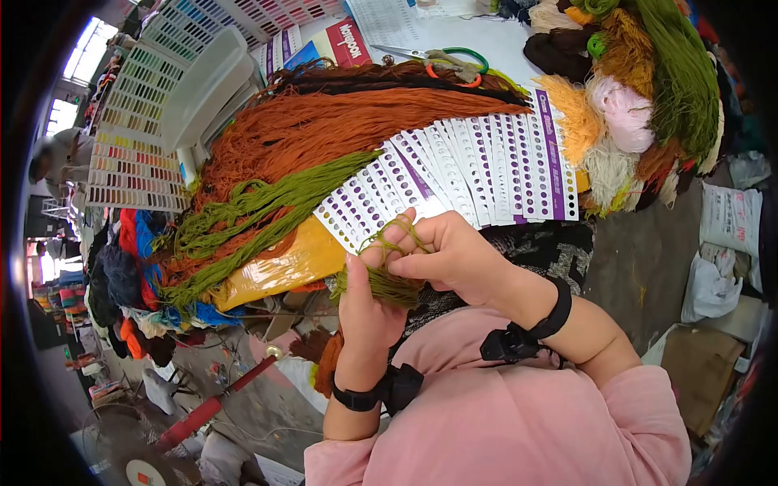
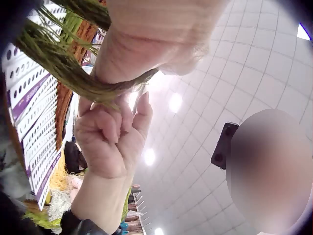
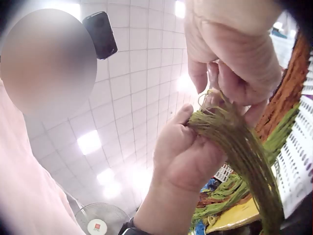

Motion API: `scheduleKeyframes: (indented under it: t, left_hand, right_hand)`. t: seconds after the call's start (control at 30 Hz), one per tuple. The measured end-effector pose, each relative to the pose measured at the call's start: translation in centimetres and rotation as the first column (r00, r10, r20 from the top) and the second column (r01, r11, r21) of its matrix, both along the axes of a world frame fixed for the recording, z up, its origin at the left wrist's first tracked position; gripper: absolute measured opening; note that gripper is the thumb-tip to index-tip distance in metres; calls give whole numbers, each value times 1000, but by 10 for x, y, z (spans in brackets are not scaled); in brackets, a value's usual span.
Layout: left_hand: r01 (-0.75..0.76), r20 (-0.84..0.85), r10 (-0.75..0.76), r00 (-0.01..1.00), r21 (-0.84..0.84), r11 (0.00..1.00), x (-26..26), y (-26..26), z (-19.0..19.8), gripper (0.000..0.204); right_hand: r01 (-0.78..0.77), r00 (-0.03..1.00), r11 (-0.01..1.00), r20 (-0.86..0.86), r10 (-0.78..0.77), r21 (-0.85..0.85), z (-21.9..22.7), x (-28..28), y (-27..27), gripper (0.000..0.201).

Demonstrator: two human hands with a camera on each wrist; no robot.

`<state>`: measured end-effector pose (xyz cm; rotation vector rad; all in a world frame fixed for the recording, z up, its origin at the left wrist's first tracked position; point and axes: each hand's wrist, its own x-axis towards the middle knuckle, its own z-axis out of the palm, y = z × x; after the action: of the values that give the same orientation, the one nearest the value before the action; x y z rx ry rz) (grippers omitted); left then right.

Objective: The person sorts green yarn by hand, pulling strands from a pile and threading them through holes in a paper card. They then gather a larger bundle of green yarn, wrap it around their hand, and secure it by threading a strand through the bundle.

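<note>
A hank of olive-green thread lies across my left hand, which grips it between thumb and fingers. In the right wrist view the loose strands hang down from that grip. My right hand is right beside it, with curled fingers pinching thin strands that loop about the fingertips of both hands. Seen from the left wrist, the right hand is behind the drooping hank. Just beyond the hands is a fanned row of white and purple thread cards with punched holes.
Rust-brown thread and more green hanks cover the table, beside a yellow wrapped packet. Scissors, a notebook, a plastic tray and colour charts lie behind. Mixed yarn is heaped at right.
</note>
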<state>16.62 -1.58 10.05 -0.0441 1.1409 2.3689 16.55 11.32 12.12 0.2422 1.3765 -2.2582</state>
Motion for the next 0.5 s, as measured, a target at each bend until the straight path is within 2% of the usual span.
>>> scheduleKeyframes:
  t: [0.07, 0.17, 0.27, 0.37, 0.5]
  left_hand:
    - [-21, -12, 21, 1000, -22, 1000, 0, 1, 1, 69]
    - [-67, -8, 67, 998, -49, 997, 1, 6, 6, 69]
    - [-26, -64, 21, 998, -87, 996, 0, 4, 1, 69]
    - [-57, -51, 54, 997, -61, 996, 0, 2, 3, 69]
    - [-53, -32, 53, 998, -12, 998, -1, -8, 9, 65]
  right_hand:
    - [16, 1000, 1000, -17, -16, 19, -4, 1, -1, 10]
    - [46, 998, 998, 47, -45, -31, 1, -1, 1, 8]
    - [18, 1000, 1000, -17, -18, 19, -1, -1, -1, 8]
    - [45, 999, 999, -29, -46, -7, -4, -4, -6, 7]
    - [84, 996, 984, 2, -85, -158, -10, -4, -1, 4]
